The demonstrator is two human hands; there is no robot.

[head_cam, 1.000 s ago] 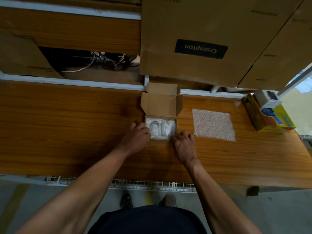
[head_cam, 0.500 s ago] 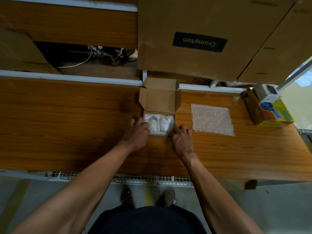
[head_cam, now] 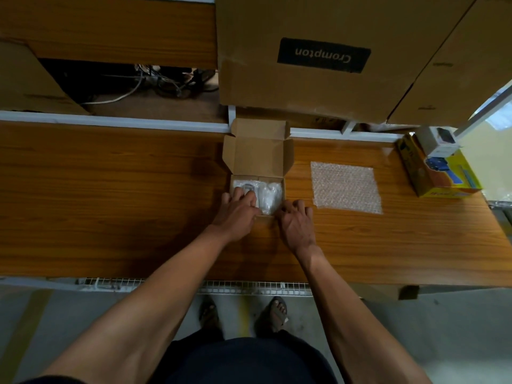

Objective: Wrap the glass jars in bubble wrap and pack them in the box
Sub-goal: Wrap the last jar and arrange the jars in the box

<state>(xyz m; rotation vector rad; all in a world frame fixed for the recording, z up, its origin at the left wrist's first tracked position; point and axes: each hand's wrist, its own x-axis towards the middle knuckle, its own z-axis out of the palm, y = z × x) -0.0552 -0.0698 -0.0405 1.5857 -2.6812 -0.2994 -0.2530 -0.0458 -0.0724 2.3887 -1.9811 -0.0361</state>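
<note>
Large corrugated carton stands at the far edge; its black label reads "Crompton", seen upside down. A second plain carton abuts it on the right. Wood-grain laminate table, glossy, with a white wire rack along its near edge. Yellow printed box at far right; its lettering is too small to read. A small white carton rests on top of it.

Square sheet of bubble wrap, clear and dimpled, lies flat on the table, just right of the small box and apart from it.

Small brown cardboard box sits at table centre, lid flap raised toward the far edge. Inside, two wrapped jars lie side by side in bubble wrap, filling the tray.

Left hand: fingers extended over the near left corner of the box, tips resting on the left wrapped jar; nothing gripped. Right hand: fingers loosely bent at the near right corner of the box, touching its edge; whether they pinch it cannot be told.

Against half a second earlier, the left fingers have advanced from beside the box onto the left jar; the right hand has closed in on the corner.
</note>
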